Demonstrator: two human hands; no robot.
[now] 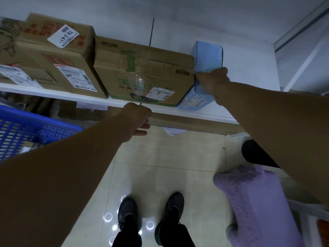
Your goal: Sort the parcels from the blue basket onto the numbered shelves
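The right hand (212, 81) clasps a smooth pale-blue carton (208, 57) standing on the flat white shelf (204, 113), touching a taped cardboard box (142, 72); the left hand (137, 118) curls at the shelf's front lip, its grip impossible to tell; the perforated blue plastic basket (26, 129) sits left.

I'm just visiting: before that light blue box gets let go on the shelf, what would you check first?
1. The right hand grips the light blue box: ok.
2. The box rests on the white shelf, with its near end inside the front edge: ok.
3. The box stands snug beside the cardboard box with green print: ok.
4. The shelf number matches the box's label: cannot tell, neither is readable.
5. The left hand is free for the next parcel: cannot tell, its fingers are curled at the shelf's edge.
6. The blue basket is close on the left: ok.
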